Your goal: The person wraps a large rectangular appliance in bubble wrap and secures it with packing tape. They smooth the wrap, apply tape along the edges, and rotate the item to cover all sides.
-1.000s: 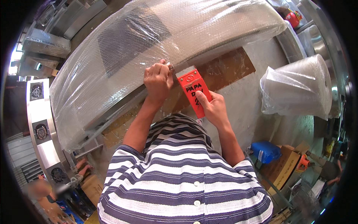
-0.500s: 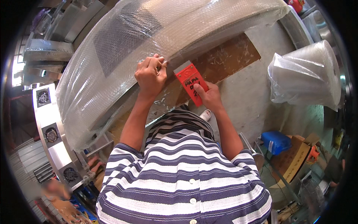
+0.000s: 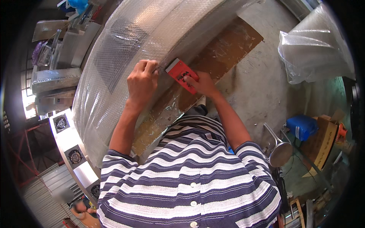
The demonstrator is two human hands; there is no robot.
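We see right hand (image 3: 205,84) closed around a flat red tool (image 3: 177,71); left hand (image 3: 142,83) curled by bubble wrap (image 3: 159,26), can't tell what it holds.

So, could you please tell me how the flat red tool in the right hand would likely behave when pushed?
The red tool would probably stay stiff, since its edges run straight and its far end juts past the right hand without sagging. It looks fairly light, as one hand holds it. Being flat, it seems more apt to slide than roll.
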